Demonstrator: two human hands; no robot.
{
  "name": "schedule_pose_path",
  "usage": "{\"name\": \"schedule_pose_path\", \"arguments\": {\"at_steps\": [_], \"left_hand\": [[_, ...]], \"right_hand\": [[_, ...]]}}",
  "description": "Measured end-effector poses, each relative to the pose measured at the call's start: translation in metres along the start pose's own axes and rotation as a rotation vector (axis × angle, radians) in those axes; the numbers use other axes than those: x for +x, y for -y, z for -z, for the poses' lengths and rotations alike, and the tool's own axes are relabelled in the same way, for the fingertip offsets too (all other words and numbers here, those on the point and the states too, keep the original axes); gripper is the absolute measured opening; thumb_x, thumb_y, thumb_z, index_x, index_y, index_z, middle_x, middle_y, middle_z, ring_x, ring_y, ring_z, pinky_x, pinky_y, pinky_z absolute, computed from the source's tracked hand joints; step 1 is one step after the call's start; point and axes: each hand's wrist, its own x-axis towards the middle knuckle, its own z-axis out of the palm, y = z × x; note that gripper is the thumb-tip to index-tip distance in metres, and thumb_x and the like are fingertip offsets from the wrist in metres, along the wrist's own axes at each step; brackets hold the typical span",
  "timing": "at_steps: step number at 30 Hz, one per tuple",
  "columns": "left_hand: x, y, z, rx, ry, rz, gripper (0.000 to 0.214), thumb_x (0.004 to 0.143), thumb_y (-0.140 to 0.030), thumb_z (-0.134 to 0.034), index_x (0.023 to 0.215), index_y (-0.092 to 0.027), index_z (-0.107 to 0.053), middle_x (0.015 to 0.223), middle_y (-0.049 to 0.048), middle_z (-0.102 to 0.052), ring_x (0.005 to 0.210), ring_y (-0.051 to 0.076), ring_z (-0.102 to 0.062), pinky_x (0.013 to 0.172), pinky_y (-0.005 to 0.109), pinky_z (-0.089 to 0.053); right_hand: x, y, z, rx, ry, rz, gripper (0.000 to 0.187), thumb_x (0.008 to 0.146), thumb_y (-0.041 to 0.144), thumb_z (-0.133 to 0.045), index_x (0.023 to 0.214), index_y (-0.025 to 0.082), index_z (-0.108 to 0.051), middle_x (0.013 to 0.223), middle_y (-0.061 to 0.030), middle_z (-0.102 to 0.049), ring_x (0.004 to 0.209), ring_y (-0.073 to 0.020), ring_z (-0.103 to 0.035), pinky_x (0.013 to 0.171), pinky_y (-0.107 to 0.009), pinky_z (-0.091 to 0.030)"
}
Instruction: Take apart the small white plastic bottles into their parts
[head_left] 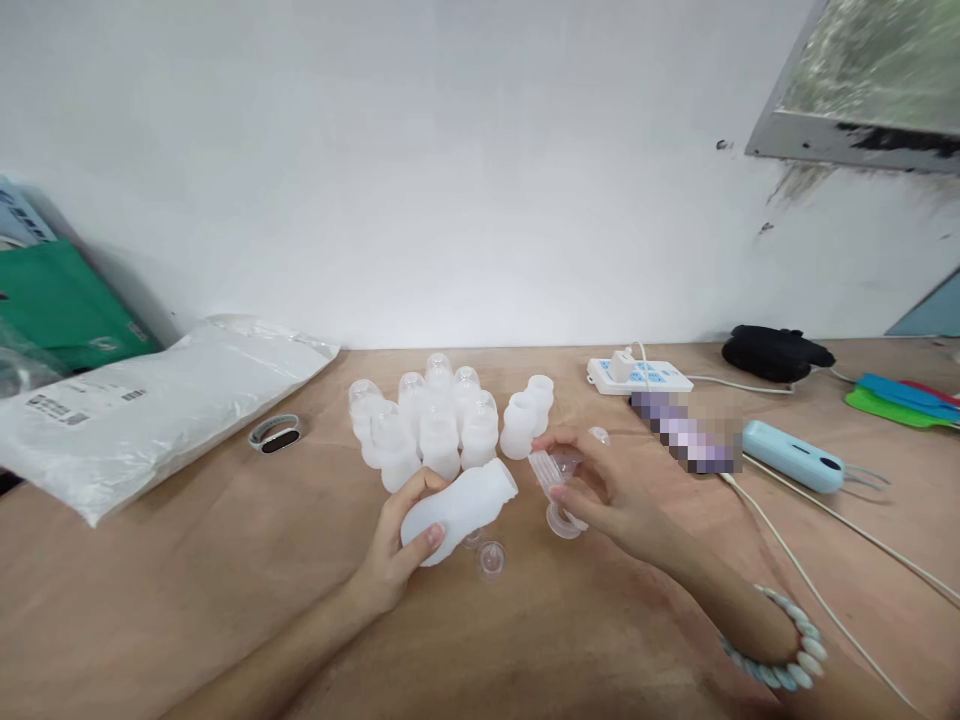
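My left hand [397, 550] is wrapped round a white translucent baby bottle [461, 508], tilted with its uncapped neck up to the right. Facing that neck, a short gap away, a clear ribbed bottle collar [553, 480] is gripped by my right hand [600, 490] between thumb and fingers. Below the bottle, a clear silicone nipple [491, 560] lies on the table. Another clear ring-shaped part [564, 520] rests under my right hand. Behind stand several capped bottles [439, 425] in a group, with open-topped bottles [521, 425] to their right.
On the left lie a white plastic mailer [172, 390] and a grey fitness band [276, 435]. A power strip [637, 376], a blurred purple object [686, 432], a light blue device [793, 456] and cables are on the right. A black pouch [776, 352] sits by the wall.
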Motion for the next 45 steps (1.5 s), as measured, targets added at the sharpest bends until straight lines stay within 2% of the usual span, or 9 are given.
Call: {"name": "schedule_pose_path", "arguments": {"at_steps": [6,11,14,19,25,33,38,41,45], "left_hand": [[-0.003,0.003,-0.001,0.076,-0.036,-0.077,0.038,0.085,-0.054,-0.062,0.102,-0.021,-0.054,0.081,-0.0007,-0.059,0.063,0.015,-0.050,0.055,0.022,-0.038],[-0.005,0.007,-0.002,0.114,0.000,-0.164,0.053,0.081,-0.060,-0.068,0.117,-0.025,-0.054,0.106,0.0053,-0.063,0.087,0.023,-0.059,0.072,0.029,-0.046],[-0.004,0.008,-0.003,0.073,-0.015,-0.163,0.064,0.082,-0.064,-0.065,0.131,-0.027,-0.048,0.118,0.0087,-0.061,0.098,0.026,-0.058,0.079,0.032,-0.045],[-0.002,0.007,-0.005,0.042,-0.069,-0.188,0.051,0.092,-0.053,-0.059,0.134,-0.030,-0.044,0.119,0.0080,-0.059,0.098,0.023,-0.051,0.076,0.031,-0.043],[-0.002,0.007,-0.006,0.058,-0.065,-0.173,0.040,0.096,-0.048,-0.053,0.131,-0.029,-0.046,0.116,0.0064,-0.056,0.099,0.022,-0.049,0.079,0.032,-0.041],[-0.003,0.007,-0.006,0.069,-0.055,-0.168,0.036,0.097,-0.045,-0.052,0.129,-0.029,-0.047,0.115,0.0065,-0.056,0.098,0.023,-0.050,0.079,0.032,-0.042],[-0.003,0.007,-0.005,0.079,-0.048,-0.167,0.035,0.098,-0.044,-0.052,0.129,-0.029,-0.048,0.114,0.0061,-0.057,0.098,0.022,-0.051,0.080,0.033,-0.042],[-0.003,0.007,-0.005,0.100,-0.056,-0.162,0.033,0.098,-0.041,-0.053,0.128,-0.028,-0.048,0.114,0.0067,-0.057,0.098,0.022,-0.052,0.080,0.033,-0.042],[-0.002,0.005,-0.006,0.167,-0.067,-0.179,0.029,0.097,-0.030,-0.054,0.126,-0.026,-0.049,0.112,0.0077,-0.060,0.098,0.023,-0.054,0.080,0.033,-0.044]], "right_hand": [[-0.002,0.002,-0.013,-0.036,0.209,0.077,0.029,0.087,0.024,-0.057,0.116,0.023,-0.057,0.097,-0.0029,-0.064,0.084,-0.0173,-0.059,0.074,-0.030,-0.048],[-0.004,0.003,-0.018,-0.116,0.093,0.167,0.022,0.085,0.023,-0.056,0.107,0.021,-0.059,0.088,-0.0015,-0.066,0.075,-0.0167,-0.059,0.067,-0.028,-0.046],[-0.002,0.005,-0.004,-0.178,0.011,0.176,0.019,0.084,0.022,-0.053,0.102,0.020,-0.059,0.085,-0.0018,-0.066,0.073,-0.0168,-0.059,0.065,-0.028,-0.045],[0.005,0.010,0.024,-0.443,-0.141,0.078,0.018,0.086,0.026,-0.047,0.096,0.017,-0.060,0.075,-0.0030,-0.061,0.065,-0.0182,-0.054,0.059,-0.030,-0.039],[0.012,0.002,0.019,-0.692,-0.047,-0.100,0.012,0.085,0.027,-0.046,0.084,0.018,-0.054,0.067,-0.0010,-0.053,0.061,-0.0185,-0.051,0.056,-0.029,-0.034],[0.022,-0.013,0.003,-0.717,-0.008,-0.130,0.031,0.093,0.031,-0.044,0.117,0.016,-0.057,0.099,-0.0109,-0.067,0.076,-0.0233,-0.062,0.066,-0.034,-0.046],[0.027,-0.025,-0.001,-0.705,-0.024,-0.046,0.048,0.095,0.028,-0.044,0.142,0.020,-0.041,0.112,-0.0122,-0.066,0.082,-0.0243,-0.066,0.069,-0.036,-0.050],[0.026,-0.030,-0.003,-0.675,-0.053,-0.029,0.053,0.095,0.029,-0.046,0.146,0.021,-0.035,0.105,-0.0108,-0.067,0.085,-0.0260,-0.066,0.071,-0.038,-0.052],[0.016,-0.024,-0.010,-0.553,-0.167,0.056,0.050,0.092,0.029,-0.055,0.138,0.020,-0.039,0.100,-0.0096,-0.066,0.084,-0.0240,-0.064,0.074,-0.039,-0.054]]}}
